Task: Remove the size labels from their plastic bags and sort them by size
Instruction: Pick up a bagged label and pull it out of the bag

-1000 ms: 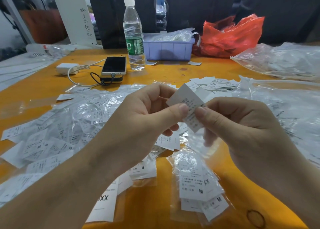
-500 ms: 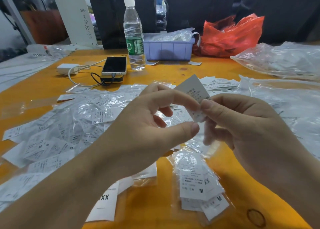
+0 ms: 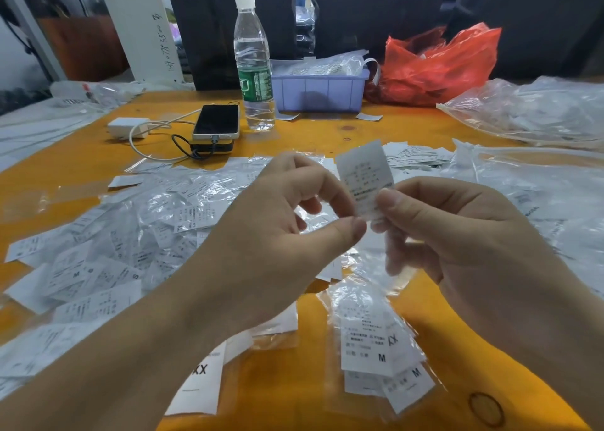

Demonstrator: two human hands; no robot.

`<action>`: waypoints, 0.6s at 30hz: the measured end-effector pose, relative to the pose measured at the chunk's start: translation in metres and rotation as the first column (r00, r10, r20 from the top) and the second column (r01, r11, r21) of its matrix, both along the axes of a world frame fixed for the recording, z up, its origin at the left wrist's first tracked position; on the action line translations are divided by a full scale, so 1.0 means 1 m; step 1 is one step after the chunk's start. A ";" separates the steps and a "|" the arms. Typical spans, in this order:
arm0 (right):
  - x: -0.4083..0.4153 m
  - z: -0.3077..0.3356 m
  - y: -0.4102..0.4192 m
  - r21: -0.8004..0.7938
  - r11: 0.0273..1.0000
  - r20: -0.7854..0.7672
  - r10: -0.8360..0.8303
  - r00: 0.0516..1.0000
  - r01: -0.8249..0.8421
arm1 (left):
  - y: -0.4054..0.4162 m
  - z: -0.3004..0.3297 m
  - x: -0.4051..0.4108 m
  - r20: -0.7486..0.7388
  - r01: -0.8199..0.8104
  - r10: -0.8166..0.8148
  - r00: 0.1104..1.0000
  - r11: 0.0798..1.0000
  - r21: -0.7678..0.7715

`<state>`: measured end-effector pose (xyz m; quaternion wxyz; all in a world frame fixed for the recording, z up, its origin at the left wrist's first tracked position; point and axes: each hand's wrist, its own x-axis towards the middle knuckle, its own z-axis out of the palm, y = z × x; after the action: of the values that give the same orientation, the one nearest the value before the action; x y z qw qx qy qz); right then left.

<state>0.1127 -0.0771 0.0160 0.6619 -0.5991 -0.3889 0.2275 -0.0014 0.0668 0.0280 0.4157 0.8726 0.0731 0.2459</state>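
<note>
My right hand (image 3: pixel 470 244) pinches a white printed size label (image 3: pixel 364 172) between thumb and fingers, holding it upright above the table. A clear plastic bag (image 3: pixel 394 260) hangs below that grip, over my right fingers. My left hand (image 3: pixel 277 231) is curled beside the label, its index finger against the label's left edge and its thumb tip at the label's lower end. Bagged labels marked M and XX (image 3: pixel 379 342) lie on the table just below my hands. A loose XX label (image 3: pixel 202 381) shows under my left forearm.
A heap of bagged and loose labels (image 3: pixel 124 244) covers the orange table (image 3: pixel 294 398) on the left. Large clear bags (image 3: pixel 539 113) lie at right. Behind stand a water bottle (image 3: pixel 253 68), a phone on a power bank (image 3: pixel 215 123), a purple tray (image 3: pixel 320 91) and a red bag (image 3: pixel 438 61).
The label has turned more upright in my right hand's pinch. My left hand let go with its thumb, spread, then brought index and thumb back onto the label's left and lower edge.
</note>
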 end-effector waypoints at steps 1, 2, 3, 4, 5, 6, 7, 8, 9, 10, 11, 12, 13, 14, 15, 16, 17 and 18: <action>0.000 0.001 0.000 0.006 1.000 0.002 -0.008 1.000 0.008 | 0.001 0.001 0.000 0.018 -0.023 0.023 1.000 0.999 0.023; 0.000 0.001 -0.001 0.010 1.000 0.003 -0.012 1.000 0.012 | 0.001 0.001 -0.001 0.037 -0.044 0.042 0.998 0.998 0.038; 0.000 0.001 -0.001 0.014 1.000 0.002 -0.011 1.000 0.011 | 0.001 0.002 -0.001 0.054 -0.058 0.056 0.997 0.997 0.051; 0.000 0.002 -0.001 0.020 1.000 0.000 -0.008 1.000 0.008 | 0.000 0.003 -0.002 0.065 -0.067 0.063 0.996 0.996 0.064; -0.001 0.002 -0.001 0.027 1.000 0.002 -0.004 1.000 0.004 | -0.001 0.003 -0.002 0.072 -0.071 0.066 0.995 0.995 0.069; -0.001 0.002 -0.001 0.034 0.999 0.007 -0.001 1.000 0.000 | -0.002 0.003 -0.002 0.077 -0.073 0.068 0.995 0.996 0.057; -0.002 0.002 -0.001 0.040 0.999 0.019 0.001 1.000 -0.002 | -0.003 0.003 -0.003 0.084 -0.073 0.070 0.994 0.997 0.027; -0.002 0.002 -0.001 0.042 0.999 0.032 0.003 0.999 -0.004 | -0.003 0.003 -0.003 0.090 -0.072 0.072 0.993 0.997 -0.005; -0.002 0.002 0.000 0.044 0.999 0.042 0.002 0.999 -0.003 | -0.002 0.003 -0.002 0.091 -0.069 0.072 0.993 0.997 -0.034; -0.002 0.002 0.000 0.049 0.999 0.044 -0.002 0.999 0.000 | -0.001 0.002 -0.002 0.083 -0.055 0.061 0.995 0.996 -0.072; -0.002 0.001 0.000 0.054 0.999 0.042 -0.007 0.999 0.005 | -0.001 0.002 -0.001 0.067 -0.029 0.038 0.997 0.991 -0.131; -0.002 0.001 0.000 0.056 0.998 0.041 -0.012 0.999 0.010 | -0.001 0.001 0.000 0.041 0.002 0.006 0.999 0.981 -0.196; -0.001 0.001 0.000 0.057 0.998 0.041 -0.018 0.999 0.016 | 0.000 0.000 0.001 0.011 0.028 -0.026 1.000 0.969 -0.247; -0.001 0.000 0.000 0.055 0.998 0.041 -0.025 0.999 0.022 | 0.000 -0.002 0.002 -0.019 0.049 -0.056 0.998 0.961 -0.273; 0.000 0.000 0.000 0.052 0.998 0.038 -0.030 0.999 0.028 | 0.000 -0.004 0.003 -0.039 0.064 -0.078 0.996 0.958 -0.280; 0.000 -0.001 0.000 0.049 0.998 0.034 -0.031 0.999 0.029 | 0.000 -0.005 0.003 -0.047 0.074 -0.091 0.995 0.958 -0.279; 0.000 -0.001 0.000 0.043 0.999 0.030 -0.027 0.999 0.025 | -0.001 -0.006 0.003 -0.042 0.080 -0.096 0.995 0.957 -0.280; 0.001 -0.001 0.000 0.037 0.999 0.026 -0.017 1.000 0.016 | 0.000 -0.006 0.003 -0.027 0.085 -0.097 0.995 0.952 -0.293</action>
<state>0.1134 -0.0766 0.0148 0.6695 -0.5930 -0.3967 0.2069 0.0018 0.0667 0.0222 0.5489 0.8091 0.0768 0.1953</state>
